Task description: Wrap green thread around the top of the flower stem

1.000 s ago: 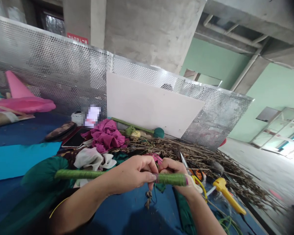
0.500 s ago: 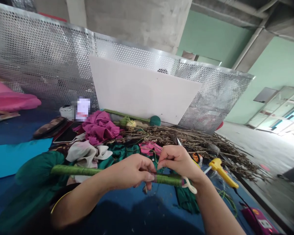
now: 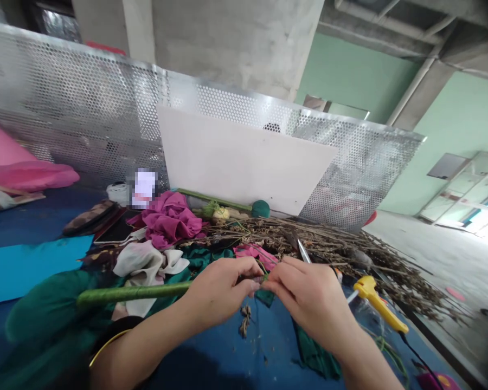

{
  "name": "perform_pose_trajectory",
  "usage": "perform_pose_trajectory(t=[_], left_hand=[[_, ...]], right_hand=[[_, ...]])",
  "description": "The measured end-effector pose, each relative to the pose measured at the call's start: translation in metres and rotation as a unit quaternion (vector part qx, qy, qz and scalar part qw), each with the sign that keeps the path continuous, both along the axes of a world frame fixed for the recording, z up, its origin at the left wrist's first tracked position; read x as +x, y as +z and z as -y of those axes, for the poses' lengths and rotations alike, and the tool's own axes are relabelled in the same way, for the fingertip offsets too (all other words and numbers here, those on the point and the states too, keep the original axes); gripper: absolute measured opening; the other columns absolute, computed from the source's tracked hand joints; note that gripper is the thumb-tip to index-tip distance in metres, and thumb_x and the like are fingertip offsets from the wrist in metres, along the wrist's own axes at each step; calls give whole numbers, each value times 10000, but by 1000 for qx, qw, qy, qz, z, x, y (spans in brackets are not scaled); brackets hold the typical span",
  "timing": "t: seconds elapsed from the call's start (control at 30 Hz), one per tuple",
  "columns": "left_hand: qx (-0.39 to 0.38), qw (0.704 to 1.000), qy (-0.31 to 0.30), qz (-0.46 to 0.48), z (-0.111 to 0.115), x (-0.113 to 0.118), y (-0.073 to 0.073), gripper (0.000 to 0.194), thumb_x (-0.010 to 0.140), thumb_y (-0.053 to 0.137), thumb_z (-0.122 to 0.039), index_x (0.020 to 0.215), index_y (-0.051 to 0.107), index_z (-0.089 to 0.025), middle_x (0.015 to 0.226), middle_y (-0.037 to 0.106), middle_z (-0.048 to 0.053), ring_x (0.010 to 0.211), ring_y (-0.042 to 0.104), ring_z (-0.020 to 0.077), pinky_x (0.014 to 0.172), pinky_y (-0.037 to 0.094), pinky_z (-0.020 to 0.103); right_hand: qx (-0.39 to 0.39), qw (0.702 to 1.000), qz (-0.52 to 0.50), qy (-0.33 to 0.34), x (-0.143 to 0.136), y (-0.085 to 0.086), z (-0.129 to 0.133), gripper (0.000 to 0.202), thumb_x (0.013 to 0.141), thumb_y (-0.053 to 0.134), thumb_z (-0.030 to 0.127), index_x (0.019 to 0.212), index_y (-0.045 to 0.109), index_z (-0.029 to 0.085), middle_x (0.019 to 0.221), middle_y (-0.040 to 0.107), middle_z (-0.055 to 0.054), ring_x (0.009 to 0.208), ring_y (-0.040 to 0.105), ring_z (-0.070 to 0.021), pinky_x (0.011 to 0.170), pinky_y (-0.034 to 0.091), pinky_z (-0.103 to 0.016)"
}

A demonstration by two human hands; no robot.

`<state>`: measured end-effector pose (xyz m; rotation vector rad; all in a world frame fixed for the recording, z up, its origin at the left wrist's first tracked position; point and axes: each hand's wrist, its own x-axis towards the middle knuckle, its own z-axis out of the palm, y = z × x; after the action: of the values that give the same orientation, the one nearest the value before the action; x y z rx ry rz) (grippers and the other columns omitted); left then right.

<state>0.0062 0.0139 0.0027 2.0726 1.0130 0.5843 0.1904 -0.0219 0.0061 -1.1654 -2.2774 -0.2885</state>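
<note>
A green-wrapped rod (image 3: 138,292) lies nearly level in front of me, with a dark green fabric bundle (image 3: 44,303) at its left end. My left hand (image 3: 223,287) is closed around the rod, thumb and fingers near a short purplish band. Close beside it, my right hand (image 3: 309,295) is closed with its fingertips at the rod's right part, which it mostly hides. A thin strand shows near the fingertips; whether the right hand also pinches it is hidden. Below the hands lies a dried leaf (image 3: 245,320) on the blue table (image 3: 211,352).
Behind my hands are pink cloth (image 3: 254,254), scissors (image 3: 303,251) and many dry stems (image 3: 329,238). A yellow glue gun (image 3: 378,306) rests at right, its cord trailing forward. Magenta cloth (image 3: 173,216), whitish cloth (image 3: 140,260) and a blue sheet (image 3: 28,265) lie left. A white board (image 3: 244,157) stands behind.
My right hand has come down from above the rod onto its right part, now covering the cream loop there. The view has tilted up slightly.
</note>
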Motion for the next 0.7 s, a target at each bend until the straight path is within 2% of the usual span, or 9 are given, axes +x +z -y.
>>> perform_pose_trajectory(t=[0.1,0.2,0.3,0.47,0.6,0.7], left_hand=[[68,996,52,14,1,-6,6,174,855,493,-225,917,655,-234,855,697,-11,804,619,187,702,407,252],[108,989,98,19,3,-12,10,169,878,503,-243,962,650,-255,961,720,-20,894,636,206,722,406,259],[135,983,125,14,4,-16,11,176,888,503,-250,1006,634,-259,1013,723,-16,935,646,222,743,416,273],[154,979,131,8,5,-17,10,187,897,493,-260,1032,622,-258,1044,723,0,964,654,242,774,429,288],[155,979,135,12,4,-16,8,192,908,484,-265,1044,620,-265,1054,720,-10,968,655,240,768,430,291],[150,979,134,8,3,-15,6,186,904,490,-261,1037,620,-265,1051,721,-10,965,655,238,773,431,295]], right_hand=[[110,993,10,-49,-12,-3,5,360,974,426,280,677,608,192,584,593,-13,476,567,-131,458,338,-259],[145,987,-17,-60,-21,-7,7,270,964,415,241,834,645,186,643,665,-35,512,634,-151,465,392,-254],[129,988,-57,-54,-25,-12,9,212,934,417,196,971,625,184,742,723,-55,561,683,-171,480,442,-244],[46,988,-128,-79,-29,-23,11,224,942,385,218,1015,596,198,702,719,-46,528,685,-197,477,467,-248],[31,984,-160,-68,-33,-27,11,219,953,391,248,1000,601,204,682,702,-53,521,671,-193,494,472,-239],[20,982,-179,-60,-36,-28,10,216,956,398,266,916,602,207,629,661,-36,517,657,-179,496,461,-226]])
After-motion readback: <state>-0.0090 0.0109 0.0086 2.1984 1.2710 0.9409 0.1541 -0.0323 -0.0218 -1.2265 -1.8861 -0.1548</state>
